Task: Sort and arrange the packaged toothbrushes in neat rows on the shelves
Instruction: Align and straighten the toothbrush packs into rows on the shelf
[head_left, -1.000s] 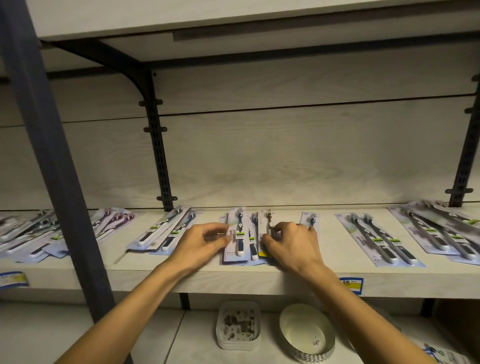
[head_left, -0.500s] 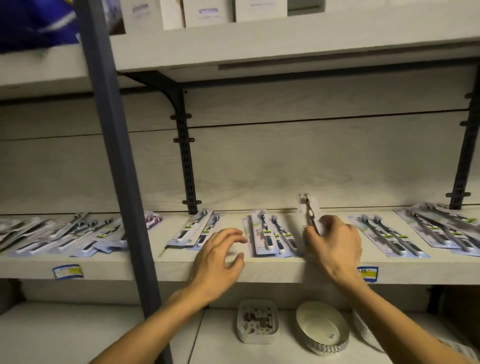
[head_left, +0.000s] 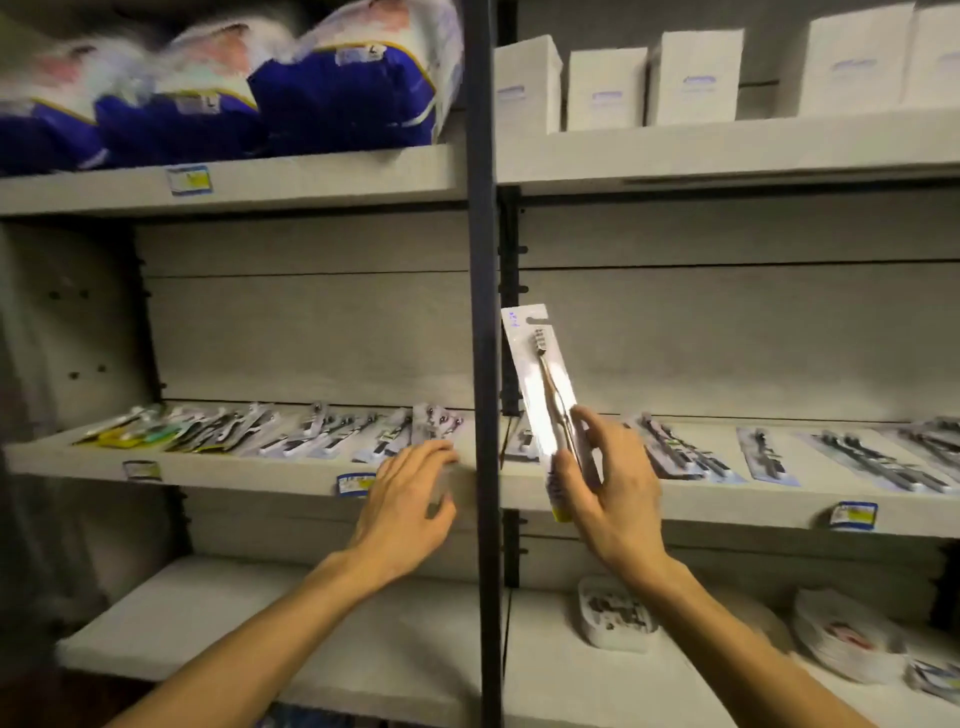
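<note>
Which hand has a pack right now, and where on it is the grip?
The right hand grips one packaged toothbrush by its lower end, card upright and tilted. The left hand holds nothing, fingers spread near the shelf edge.

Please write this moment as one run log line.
right hand: holds toothbrush pack upright above middle shelf | left hand: open, holds nothing

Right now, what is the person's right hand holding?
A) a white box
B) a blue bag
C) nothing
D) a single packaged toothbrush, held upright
D: the right hand grips the lower end of a white-carded packaged toothbrush, raised above the pale shelf.
</note>
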